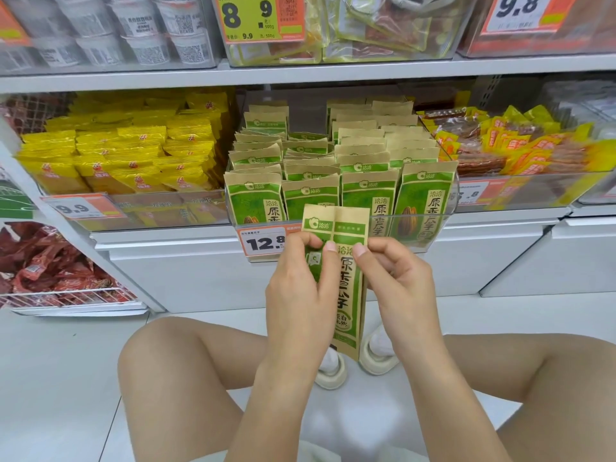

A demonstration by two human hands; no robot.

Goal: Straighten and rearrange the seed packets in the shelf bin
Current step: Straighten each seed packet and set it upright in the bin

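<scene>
A clear plastic shelf bin [448,208] holds several rows of upright tan-and-green seed packets [361,161]. In front of the bin, below its front wall, I hold two more of these packets [350,295] upright, side by side and partly overlapping. My left hand [300,295] grips their left edge, its fingers curled round the narrower left packet. My right hand [396,278] pinches the right edge of the wider packet. A price tag reading 12.8 [261,243] hangs on the bin's front, partly behind my left hand.
Yellow snack packets [133,151] fill the bin to the left, red-and-yellow packets [506,145] the bin to the right. White tubs [133,31] stand on the shelf above. A wire basket of red packets [50,271] sits low left. My bare knees flank the white floor.
</scene>
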